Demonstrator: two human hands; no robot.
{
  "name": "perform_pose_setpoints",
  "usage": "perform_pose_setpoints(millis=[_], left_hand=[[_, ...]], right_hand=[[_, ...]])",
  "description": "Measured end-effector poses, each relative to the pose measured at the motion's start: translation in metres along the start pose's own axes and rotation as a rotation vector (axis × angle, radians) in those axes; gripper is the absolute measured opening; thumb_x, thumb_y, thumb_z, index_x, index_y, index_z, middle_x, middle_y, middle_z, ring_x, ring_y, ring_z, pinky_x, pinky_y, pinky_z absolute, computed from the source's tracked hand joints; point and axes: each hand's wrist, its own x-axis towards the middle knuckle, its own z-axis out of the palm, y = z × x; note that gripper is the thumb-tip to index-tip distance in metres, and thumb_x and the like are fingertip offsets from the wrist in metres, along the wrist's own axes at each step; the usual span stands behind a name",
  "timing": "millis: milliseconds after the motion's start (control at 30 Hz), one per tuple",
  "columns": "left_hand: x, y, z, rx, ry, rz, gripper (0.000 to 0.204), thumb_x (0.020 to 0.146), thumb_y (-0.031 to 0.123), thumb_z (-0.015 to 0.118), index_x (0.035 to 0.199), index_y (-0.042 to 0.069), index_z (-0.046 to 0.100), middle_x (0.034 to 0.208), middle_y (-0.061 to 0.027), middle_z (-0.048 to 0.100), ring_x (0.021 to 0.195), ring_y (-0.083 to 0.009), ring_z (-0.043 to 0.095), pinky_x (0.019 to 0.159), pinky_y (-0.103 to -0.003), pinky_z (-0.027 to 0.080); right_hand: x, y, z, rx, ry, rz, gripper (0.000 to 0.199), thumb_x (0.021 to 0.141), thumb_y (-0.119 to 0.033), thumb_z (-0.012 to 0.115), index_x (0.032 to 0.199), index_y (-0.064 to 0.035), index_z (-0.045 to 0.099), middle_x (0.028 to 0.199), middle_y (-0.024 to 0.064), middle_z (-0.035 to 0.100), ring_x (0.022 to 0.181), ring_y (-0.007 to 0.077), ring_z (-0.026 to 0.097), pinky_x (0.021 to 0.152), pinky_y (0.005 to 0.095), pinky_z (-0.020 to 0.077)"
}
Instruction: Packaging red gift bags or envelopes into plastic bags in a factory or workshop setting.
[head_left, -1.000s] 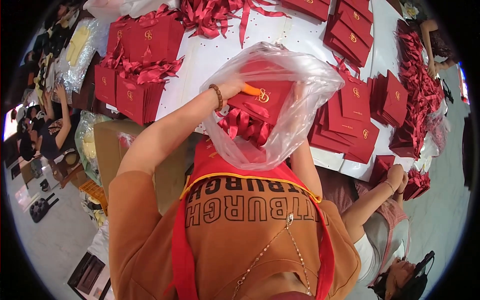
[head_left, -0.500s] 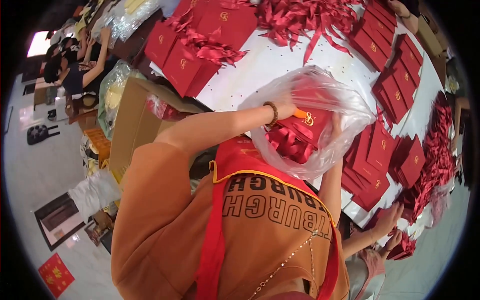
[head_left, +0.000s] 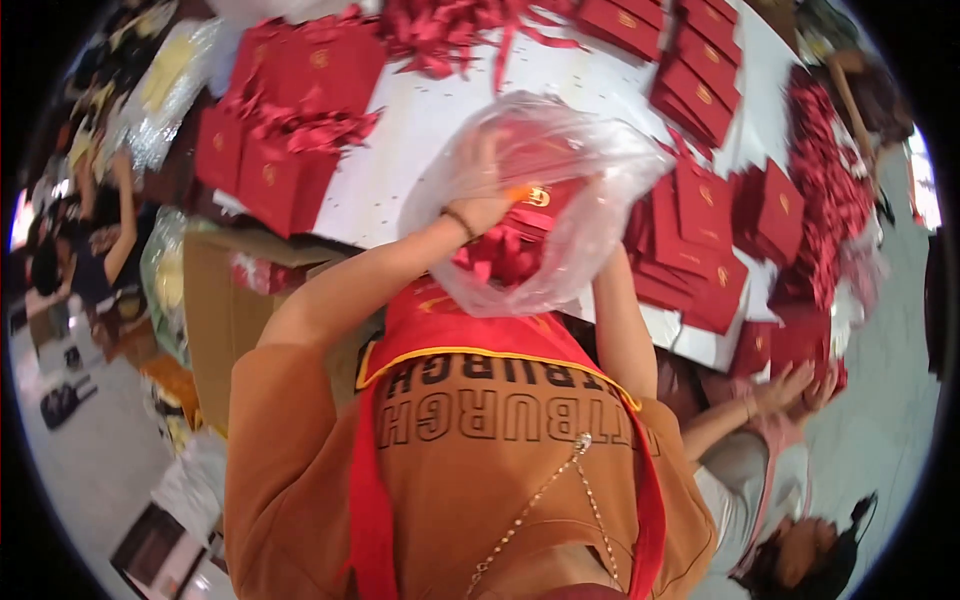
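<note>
The person wears a loose rust-orange short-sleeved top (head_left: 470, 470) with large dark block lettering across the chest. Over it hangs a red sash or vest (head_left: 440, 320) edged in yellow piping, its red straps running down both sides. A thin beaded chain (head_left: 545, 490) hangs down the front, and a dark bracelet (head_left: 460, 222) circles the left wrist.

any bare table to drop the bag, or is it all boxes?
One bare white patch of table: between the left box stack, the ribbon pile and the bag. Right of the bag, flat boxes crowd it.
</note>
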Motion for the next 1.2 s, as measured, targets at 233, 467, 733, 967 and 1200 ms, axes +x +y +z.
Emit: perform_pose_setpoints(millis=[233, 467, 733, 967, 1200], left_hand=[[0.005, 0.023, -0.022, 0.413, -0.22, 0.316, 0.051, 0.078, 0.05, 0.054, 0.126, 0.046, 0.039, 0.141, -0.0257, 0.009, 0.13, -0.0452, 0.008, 0.1, -0.061, 0.009], [0.001, 0.022, -0.02, 0.329, -0.295, 0.272, 0.077, 0.061, 0.063, 0.065, 0.129, 0.039, 0.037, 0.141, -0.029, 0.001, 0.131, -0.0456, 0.002, 0.104, -0.053, 0.012], [0.001, -0.001, -0.011, 0.297, -0.433, 0.245, 0.077, 0.066, 0.055, 0.066, 0.132, 0.026, 0.038, 0.14, -0.0293, 0.008, 0.13, -0.0455, 0.01, 0.105, -0.047, 0.019], [-0.002, 0.023, -0.026, 0.274, -0.369, 0.245, 0.074, 0.065, 0.047, 0.07, 0.129, 0.023, 0.042, 0.135, -0.0205, 0.028, 0.126, -0.0383, 0.025, 0.101, -0.046, 0.026], [-0.001, 0.039, -0.032, 0.447, -0.185, 0.397, 0.075, 0.063, 0.047, 0.072, 0.127, 0.018, 0.044, 0.132, -0.0236, 0.03, 0.124, -0.0387, 0.027, 0.101, -0.042, 0.029]], right_hand=[[0.004, -0.004, 0.005, 0.121, 0.068, 0.082, 0.042, 0.091, -0.03, 0.043, 0.125, -0.0043, 0.04, 0.114, 0.0093, 0.051, 0.104, 0.0191, 0.049, 0.091, 0.0324, 0.0395], [-0.011, -0.019, -0.004, 0.259, -0.011, 0.233, 0.042, 0.091, -0.03, 0.044, 0.123, -0.0033, 0.04, 0.111, 0.0094, 0.052, 0.101, 0.019, 0.051, 0.089, 0.0317, 0.0416], [-0.076, -0.139, 0.086, -0.598, -0.724, -0.758, 0.019, 0.084, -0.015, 0.046, 0.095, 0.0, 0.053, 0.102, 0.0111, 0.053, 0.098, 0.0224, 0.05, 0.085, 0.0321, 0.0402], [-0.089, -0.095, 0.024, -1.933, -1.438, 0.358, 0.036, 0.084, -0.027, 0.043, 0.109, -0.0022, 0.051, 0.096, 0.0207, 0.061, 0.089, 0.0348, 0.059, 0.08, 0.0427, 0.0457], [-0.059, -0.091, 0.034, -2.073, -0.955, -0.33, 0.023, 0.079, -0.023, 0.052, 0.091, -0.003, 0.055, 0.075, 0.0135, 0.057, 0.074, 0.0311, 0.059, 0.068, 0.0445, 0.0461]])
